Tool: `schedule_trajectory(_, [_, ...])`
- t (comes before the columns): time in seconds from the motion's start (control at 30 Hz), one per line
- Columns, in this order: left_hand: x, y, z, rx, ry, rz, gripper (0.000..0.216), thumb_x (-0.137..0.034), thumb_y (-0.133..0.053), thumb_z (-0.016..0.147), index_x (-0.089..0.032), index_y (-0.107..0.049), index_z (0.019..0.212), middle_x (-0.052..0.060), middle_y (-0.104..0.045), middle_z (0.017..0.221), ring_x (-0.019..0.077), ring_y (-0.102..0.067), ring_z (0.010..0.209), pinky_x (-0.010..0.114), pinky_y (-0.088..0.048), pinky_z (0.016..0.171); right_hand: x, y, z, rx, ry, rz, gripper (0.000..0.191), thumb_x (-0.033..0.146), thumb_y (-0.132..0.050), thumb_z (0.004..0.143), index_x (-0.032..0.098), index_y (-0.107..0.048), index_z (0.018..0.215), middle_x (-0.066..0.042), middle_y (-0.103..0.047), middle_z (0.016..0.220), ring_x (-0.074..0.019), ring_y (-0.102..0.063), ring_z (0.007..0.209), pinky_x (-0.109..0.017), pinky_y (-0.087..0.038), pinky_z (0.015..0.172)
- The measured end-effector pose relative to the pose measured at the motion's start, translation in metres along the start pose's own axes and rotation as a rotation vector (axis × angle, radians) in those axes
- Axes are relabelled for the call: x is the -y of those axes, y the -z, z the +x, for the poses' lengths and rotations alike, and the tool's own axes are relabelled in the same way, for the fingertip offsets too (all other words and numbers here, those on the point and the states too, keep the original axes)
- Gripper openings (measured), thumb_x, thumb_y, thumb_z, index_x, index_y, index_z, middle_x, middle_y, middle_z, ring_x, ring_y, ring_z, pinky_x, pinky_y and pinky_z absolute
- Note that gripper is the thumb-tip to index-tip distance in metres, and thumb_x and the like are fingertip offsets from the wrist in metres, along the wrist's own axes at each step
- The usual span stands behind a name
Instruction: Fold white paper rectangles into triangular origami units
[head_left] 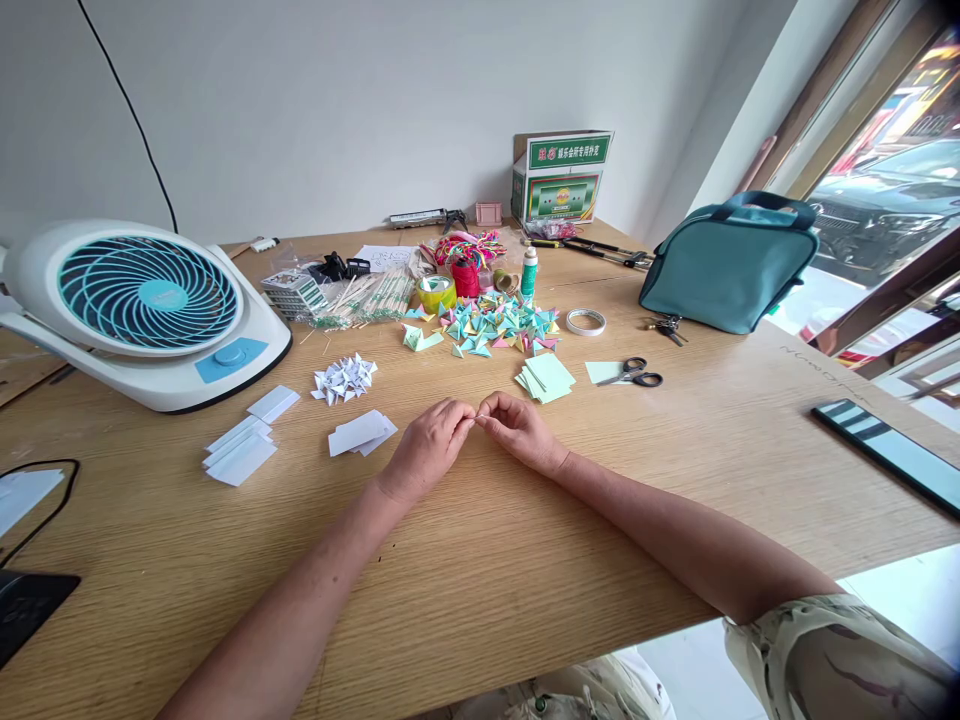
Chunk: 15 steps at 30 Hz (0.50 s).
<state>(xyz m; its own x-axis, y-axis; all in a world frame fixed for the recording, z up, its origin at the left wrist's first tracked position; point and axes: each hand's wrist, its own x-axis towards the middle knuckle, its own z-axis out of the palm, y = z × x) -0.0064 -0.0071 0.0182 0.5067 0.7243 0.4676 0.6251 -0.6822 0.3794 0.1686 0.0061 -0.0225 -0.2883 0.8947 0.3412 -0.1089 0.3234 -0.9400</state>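
Pinching a tiny white piece (pixel 478 417) between them, a person's left hand (pixel 431 445) and right hand (pixel 521 430) meet near the light green paper stack (pixel 546 378), in front of it and to its left. The left hand is curled, with its thumb and first finger squeezed on the piece. The right hand is curled too, and its fingertips nip the same piece from the other side. Fingers hide most of it, so its shape cannot be told.

To the left of the green stack lie some white paper cards (pixel 358 433), a little heap of folded white papers (pixel 345 379) and, farther left, more white slips (pixel 244 445). A white and blue fan (pixel 157 300) stands farthest left of the stack. Just behind the stack is a big heap of colorful folded papers (pixel 499 325). To the right of the stack, black scissors (pixel 643 377) lie partly on a green slip (pixel 600 371). A teal bag (pixel 731 262) stands well apart from the stack, behind it and to its right.
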Motion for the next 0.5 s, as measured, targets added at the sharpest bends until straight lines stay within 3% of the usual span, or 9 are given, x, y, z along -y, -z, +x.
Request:
schedule_trajectory(0.1, [0.0, -0.003, 0.0, -0.02, 0.097, -0.133, 0.01, -0.017, -0.048, 0.09, -0.018, -0.057, 0.086, 0.003, -0.064, 0.082, 0.0157, -0.06, 0.077, 0.029, -0.048, 0.072, 0.004, 0.001, -0.001, -0.014, 0.015, -0.012, 0.028, 0.045, -0.063, 0.083, 0.019, -0.055, 0.081, 0.0, -0.053, 0.076, -0.0129, -0.047, 0.07, -0.027, -0.04, 0.067])
schedule_trajectory(0.3, [0.001, -0.016, 0.0, -0.008, 0.461, -0.741, 0.016, -0.03, -0.062, 0.081, -0.016, -0.062, 0.088, 0.002, -0.064, 0.082, 0.0141, -0.062, 0.071, 0.026, -0.056, 0.06, 0.012, 0.0, -0.001, -0.051, -0.074, 0.102, 0.032, 0.049, -0.065, 0.08, 0.02, -0.054, 0.079, 0.001, -0.053, 0.075, -0.0127, -0.048, 0.068, -0.027, -0.04, 0.067])
schedule_trajectory(0.5, [-0.009, -0.017, 0.002, -0.096, 0.626, -0.954, 0.031, -0.042, -0.071, 0.072, -0.014, -0.063, 0.08, 0.002, -0.063, 0.076, 0.0136, -0.059, 0.07, 0.026, -0.057, 0.058, 0.014, -0.003, -0.001, -0.063, -0.096, 0.127, 0.036, 0.053, -0.069, 0.076, 0.02, -0.055, 0.078, 0.0, -0.057, 0.073, -0.0138, -0.052, 0.07, -0.028, -0.044, 0.069])
